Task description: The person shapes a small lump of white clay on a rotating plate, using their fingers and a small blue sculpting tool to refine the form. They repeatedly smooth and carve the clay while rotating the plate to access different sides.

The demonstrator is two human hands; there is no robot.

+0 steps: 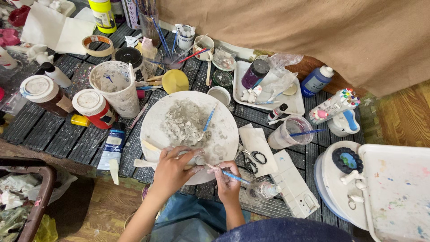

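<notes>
Left hand (pixel 172 168) grips a small, perhaps clay, piece (pixel 197 160) over the plate (pixel 152 116); right hand (pixel 227 179) pinches a blue brush (pixel 233 175) beside the red-labelled jar (pixel 94 107).

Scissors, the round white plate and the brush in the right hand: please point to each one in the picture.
scissors (pixel 254 160), head view, on the black handles.
round white plate (pixel 154 118), head view, on its bare left part.
brush (pixel 233 175), head view, on the blue handle beside the right hand (pixel 227 181).

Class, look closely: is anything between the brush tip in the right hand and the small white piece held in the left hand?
Nothing visible. The right hand holds the blue brush; its tip reaches the small white piece in the left hand.
</notes>
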